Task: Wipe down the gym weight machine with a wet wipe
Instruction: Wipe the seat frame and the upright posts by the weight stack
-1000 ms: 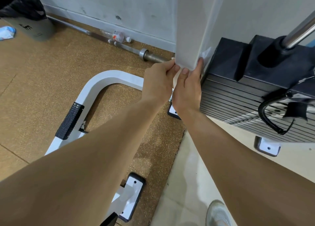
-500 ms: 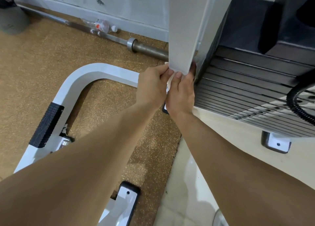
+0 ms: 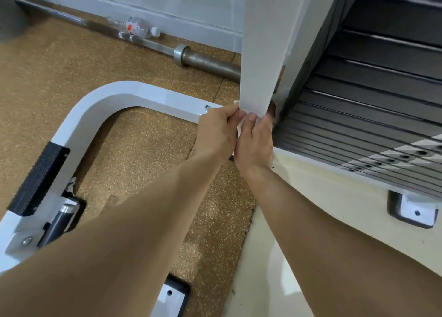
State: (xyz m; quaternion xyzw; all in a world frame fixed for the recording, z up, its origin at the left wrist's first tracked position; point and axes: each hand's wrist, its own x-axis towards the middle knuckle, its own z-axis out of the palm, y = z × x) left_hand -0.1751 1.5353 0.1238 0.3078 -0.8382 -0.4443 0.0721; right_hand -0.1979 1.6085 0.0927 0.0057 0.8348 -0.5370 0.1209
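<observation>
**Head view: finishing the foot of the white post**

Both your hands meet at the bottom end of the white post (image 3: 260, 53), the machine's upright. Your left hand (image 3: 216, 131) has a narrow grip, with thumb and curled fingers pinching the wet wipe (image 3: 240, 125) at the post's left edge. Your right hand (image 3: 254, 139) wraps the post's right edge. Its thumb is on the front face, and its fingers reach round behind, out of sight. Only a thin white strip of the wipe shows, just below the post's end between your two thumbs. The rest is hidden under your hands, so I cannot tell how much lies flat on the metal.

You look to be at the low end of a stroke down the post. To do it well, spread the wipe so it covers the front face and both edges rather than sitting bunched in the pinch. Press evenly with both thumbs. Carry the stroke right down to where the post meets the curved frame (image 3: 114, 96) on its left, since joints like that tend to gather grime.

The weight stack (image 3: 358, 115) sits just right of the post, and your right fingers are in the gap between them. Watch the plate edges there, because the wipe could snag or tear. Turn it to a clean side before the next face.
</observation>
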